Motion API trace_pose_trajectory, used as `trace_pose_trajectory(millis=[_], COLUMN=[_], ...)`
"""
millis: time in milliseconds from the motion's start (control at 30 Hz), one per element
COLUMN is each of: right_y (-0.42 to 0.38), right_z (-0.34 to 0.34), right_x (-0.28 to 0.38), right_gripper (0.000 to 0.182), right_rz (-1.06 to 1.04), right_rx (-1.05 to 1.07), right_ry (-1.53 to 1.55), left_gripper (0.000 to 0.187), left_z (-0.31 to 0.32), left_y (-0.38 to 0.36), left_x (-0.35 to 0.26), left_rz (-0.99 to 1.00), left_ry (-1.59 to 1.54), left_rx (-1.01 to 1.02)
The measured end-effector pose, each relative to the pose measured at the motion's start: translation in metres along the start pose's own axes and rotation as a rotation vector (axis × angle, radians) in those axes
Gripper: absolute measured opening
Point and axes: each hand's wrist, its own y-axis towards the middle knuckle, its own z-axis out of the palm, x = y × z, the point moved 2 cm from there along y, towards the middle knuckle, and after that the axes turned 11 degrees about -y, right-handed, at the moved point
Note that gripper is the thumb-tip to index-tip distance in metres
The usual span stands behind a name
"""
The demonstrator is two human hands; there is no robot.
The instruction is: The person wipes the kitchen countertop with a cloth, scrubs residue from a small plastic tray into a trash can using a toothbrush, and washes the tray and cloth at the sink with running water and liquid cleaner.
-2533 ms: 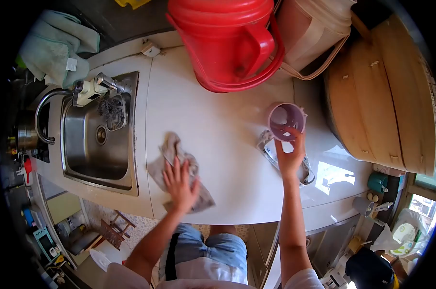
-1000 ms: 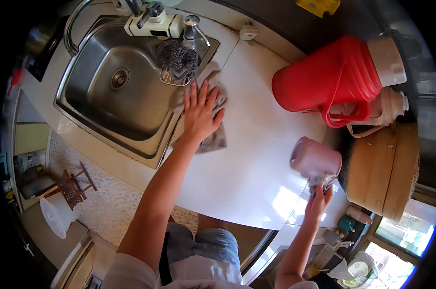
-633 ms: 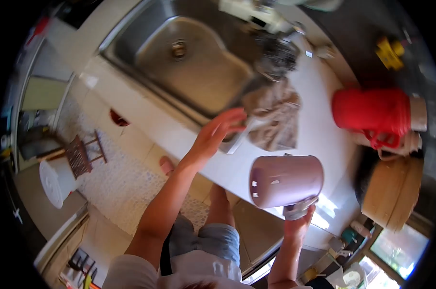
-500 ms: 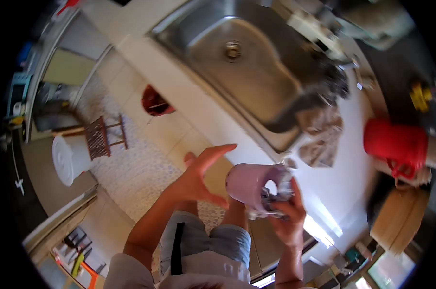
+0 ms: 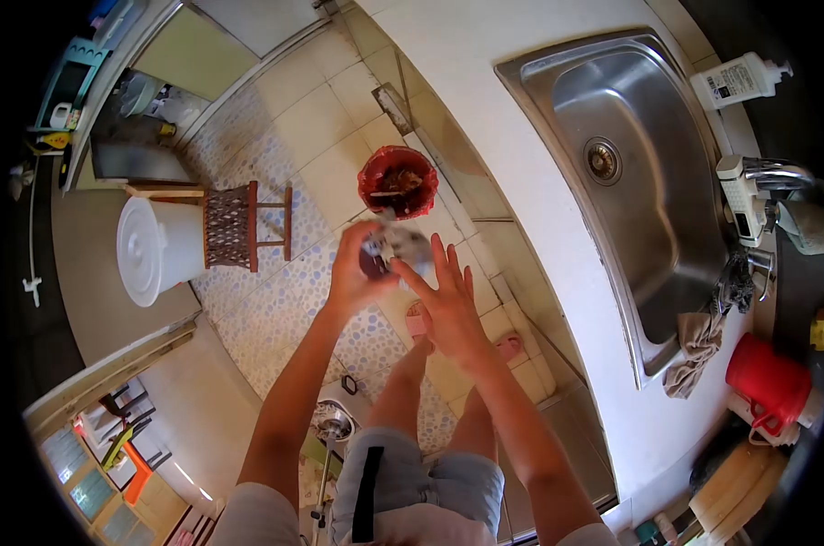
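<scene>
Gripping a blurred container (image 5: 397,246) in curled fingers, the left hand (image 5: 350,273) holds it near the red bin (image 5: 372,173) on the floor (image 5: 312,123); the right hand (image 5: 455,314) spreads its fingers beside it, contact unclear. A steady left grip should let the right fingers work gently.

The sink (image 5: 648,246) is smooth, shiny metal, the rag (image 5: 697,353) rumpled cloth, the red jug (image 5: 765,382) smooth plastic.
</scene>
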Motion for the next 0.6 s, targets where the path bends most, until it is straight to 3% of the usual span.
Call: trace_pose_trajectory(millis=[100, 167, 300, 400, 433, 467, 500, 533, 600], right_y=[-0.009, -0.029, -0.092, -0.147, -0.165, -0.189, -0.205, -0.229, -0.268], right_z=[-0.011, -0.028, -0.065, -0.093, -0.096, -0.099, -0.116, -0.123, -0.145], right_x=[-0.005, -0.012, -0.039, -0.075, -0.09, -0.112, -0.127, -0.15, -0.197], right_gripper=[0.058, 0.041, 0.028, 0.023, 0.022, 0.024, 0.025, 0.024, 0.033], right_rz=[0.103, 0.19, 0.393, 0.59, 0.746, 0.74, 0.78, 0.834, 0.932], right_rx=[-0.096, -0.196, -0.301, -0.488, -0.672, -0.775, -0.706, -0.802, -0.723], right_ry=[0.251, 0.368, 0.229, 0.008, 0.174, 0.034, -0.247, -0.303, -0.476], left_gripper=[0.088, 0.095, 0.076, 0.053, 0.048, 0.043, 0.029, 0.025, 0.019], left_z=[0.003, 0.007, 0.011, 0.01, 0.011, 0.016, 0.024, 0.035, 0.06], left_y=[0.04, 0.048, 0.033, -0.005, -0.019, -0.032, -0.038, -0.044, -0.047], left_x=[0.063, 0.09, 0.116, 0.108, 0.101, 0.092, 0.07, 0.049, 0.001], left_rz=[0.022, -0.149, -0.17, -0.074, -0.069, -0.058, 0.048, 0.03, -0.015], left_ry=[0.148, 0.426, 0.593, 0.442, 0.398, 0.348, 0.301, 0.232, 0.117], left_rx=[-0.049, 0.028, 0.192, 0.204, 0.226, 0.257, 0.238, 0.237, 0.26])
